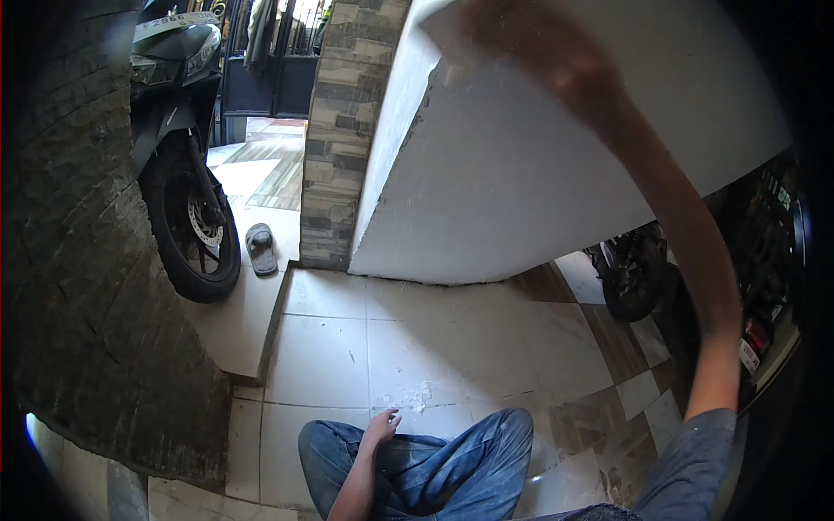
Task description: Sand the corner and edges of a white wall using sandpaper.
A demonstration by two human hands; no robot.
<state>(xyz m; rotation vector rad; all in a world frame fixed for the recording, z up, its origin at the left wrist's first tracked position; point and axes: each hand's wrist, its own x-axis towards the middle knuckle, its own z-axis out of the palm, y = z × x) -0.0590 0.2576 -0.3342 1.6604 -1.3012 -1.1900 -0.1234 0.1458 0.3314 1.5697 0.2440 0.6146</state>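
My right hand [504, 30], smeared by motion, is raised high against the white wall [512, 174]. It grips a flat, pale piece [445, 39] near the wall's left edge; blur hides what kind of thing this is. Low in front of me, my left hand [382, 425] hangs over my bent leg in blue jeans [434, 469]. Its fingers are loosely bent and a little apart, with nothing seen in them. White crumbs and dust [419, 399] lie on the tiles just beyond that hand.
A stone-clad pillar [334, 139] adjoins the wall's left edge. To the left, a motorbike [187, 174] stands by a grey sandal [261, 249] on a raised step. Dark rough stone [104, 304] fills the near left. Another motorbike [630, 273] is at the right.
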